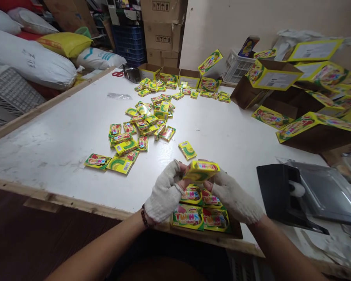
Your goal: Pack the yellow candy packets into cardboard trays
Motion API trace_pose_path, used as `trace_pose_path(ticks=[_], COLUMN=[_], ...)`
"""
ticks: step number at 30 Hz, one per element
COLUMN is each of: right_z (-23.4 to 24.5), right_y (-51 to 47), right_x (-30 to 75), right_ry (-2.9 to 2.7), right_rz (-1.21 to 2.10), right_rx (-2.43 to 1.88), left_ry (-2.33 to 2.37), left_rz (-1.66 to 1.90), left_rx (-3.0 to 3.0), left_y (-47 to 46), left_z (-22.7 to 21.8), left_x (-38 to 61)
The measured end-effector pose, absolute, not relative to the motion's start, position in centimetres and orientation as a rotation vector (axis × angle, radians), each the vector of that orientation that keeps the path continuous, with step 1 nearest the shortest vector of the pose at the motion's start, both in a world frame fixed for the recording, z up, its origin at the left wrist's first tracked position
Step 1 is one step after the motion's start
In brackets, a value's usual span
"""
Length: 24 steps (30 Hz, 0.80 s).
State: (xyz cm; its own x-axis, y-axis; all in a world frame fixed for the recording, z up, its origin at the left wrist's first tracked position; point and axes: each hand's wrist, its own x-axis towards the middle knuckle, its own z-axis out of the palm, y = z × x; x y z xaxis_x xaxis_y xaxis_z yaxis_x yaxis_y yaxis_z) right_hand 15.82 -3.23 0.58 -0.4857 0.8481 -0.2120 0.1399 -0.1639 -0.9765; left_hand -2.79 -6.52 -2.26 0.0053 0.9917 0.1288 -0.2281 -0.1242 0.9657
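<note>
My left hand (165,191) and my right hand (232,197), both in white fingerless knit gloves, together pinch one small yellow-green packet (201,169) lettered "TWINS". They hold it just above an open carton (236,231) at the table's near edge. Inside the carton lie several packets (200,212) of the same kind, face up in rows. One loose packet (187,150) lies on the table just beyond my hands.
Several packets (140,127) are scattered over the white table (61,132), with more by small open boxes (169,74) at the back. Larger yellow cartons (316,127) pile up at right. A black tape dispenser (286,197) sits right of my hands. Sacks (29,58) lie at left.
</note>
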Motion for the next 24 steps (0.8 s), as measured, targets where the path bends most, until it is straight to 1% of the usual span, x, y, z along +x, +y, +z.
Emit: trace_pose_path(ticks=[3,5,8,10,12,15,17,20,22,24], right_z=[0.6,0.4,-0.4,-1.2,-2.4,-4.2,-5.1,-6.0,-6.6,-7.5], right_y=[-4.0,-4.3,-4.0,-3.3,-2.6,-2.2,-2.6,-3.8,-4.4,-4.8], right_x=[15.5,15.3,15.4,15.8,16.2,16.1,15.6,14.8,14.6,14.8], right_ry=[-1.783,-1.835,-1.943,-2.089,-2.315,-2.614,-2.705,-2.707,-2.643,-2.580], right_rz=[1.523,1.343,1.003,0.803,0.567,0.114,-0.088,-0.130,-0.055,0.075], right_rx=[-0.999,-1.071,-1.211,-1.188,-1.067,-0.906,-0.927,-1.084,-1.151,-1.121], left_ry=[0.814,0.867,1.241,1.396,1.392,1.413,1.429,1.409,1.414,1.355], left_rz=[1.184,1.122,1.002,0.765,0.481,0.183,0.141,0.248,0.345,0.498], left_rx=[0.830,0.902,1.481,1.988,2.359,2.570,2.598,2.616,2.614,2.615], left_y=[-6.1,-6.1,-6.7,-7.5,-8.4,-9.8,-10.8,-12.1,-12.8,-13.1], left_z=[-2.3,-2.5,-2.7,-2.6,-2.5,-2.7,-3.4,-4.7,-5.4,-5.7], left_x=[-2.3,-2.2,-2.2,-1.9,-1.4,-0.7,-0.6,-0.7,-0.8,-1.0])
